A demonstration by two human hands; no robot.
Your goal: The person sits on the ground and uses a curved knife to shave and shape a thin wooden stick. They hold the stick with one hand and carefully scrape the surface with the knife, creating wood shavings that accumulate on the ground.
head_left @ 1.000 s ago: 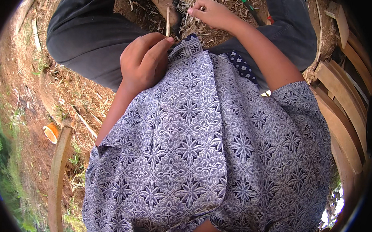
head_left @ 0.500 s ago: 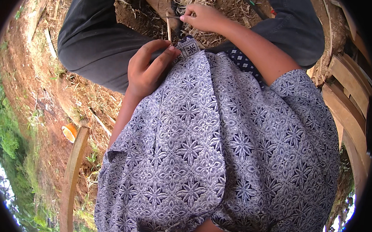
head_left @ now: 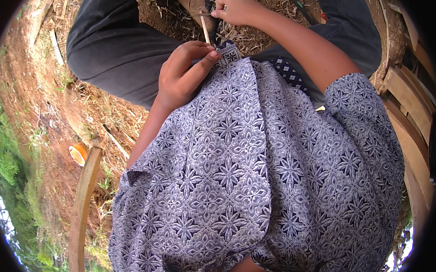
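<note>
My left hand (head_left: 184, 75) is closed, pinching the near end of a thin pale wooden stick (head_left: 205, 29) between thumb and fingers, close to the hem of my patterned shirt (head_left: 218, 136). The stick points away from me, slightly tilted to the left. Farther off, my right hand (head_left: 235, 11) is closed on a thin, dark, blade-like tool (head_left: 206, 14), whose other end meets the stick near its far tip. Much of the tool is hidden inside the fingers. Beyond the stick lies a flat piece of brown wood (head_left: 187, 1).
Bent legs in dark trousers (head_left: 119, 59) frame the work. Pale shavings (head_left: 261, 38) litter the soil. A green and black object (head_left: 301, 7) lies far right. Curved planks (head_left: 409, 100) are stacked at right. At left are a wooden beam (head_left: 82, 212) and an orange, round thing (head_left: 78, 154).
My left hand and the stick's near end have shifted right, so the stick leans more to the left. The right hand has moved slightly farther away. A pale chip now shows by my right sleeve.
</note>
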